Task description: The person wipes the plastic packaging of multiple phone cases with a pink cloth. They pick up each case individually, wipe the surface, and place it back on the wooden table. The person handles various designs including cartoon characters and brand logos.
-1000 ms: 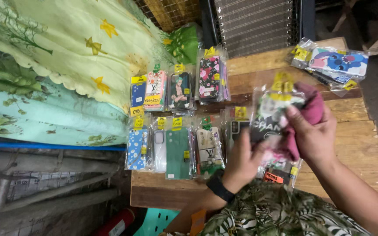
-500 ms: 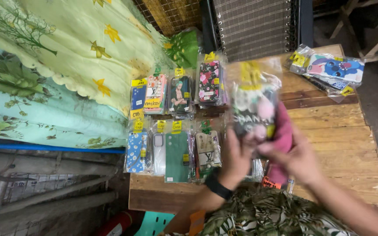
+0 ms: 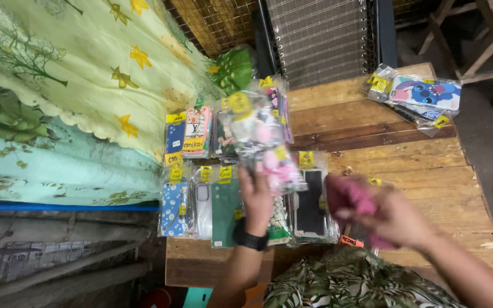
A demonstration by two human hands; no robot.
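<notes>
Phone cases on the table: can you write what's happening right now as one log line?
left hand: lifts packaged phone case | right hand: grips pink cloth | wooden table: rows of bagged cases

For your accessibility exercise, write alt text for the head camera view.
A person's left hand lifts a clear packet with a pink phone case over rows of packaged cases on a wooden table, while the right hand grips a pink cloth.
</notes>
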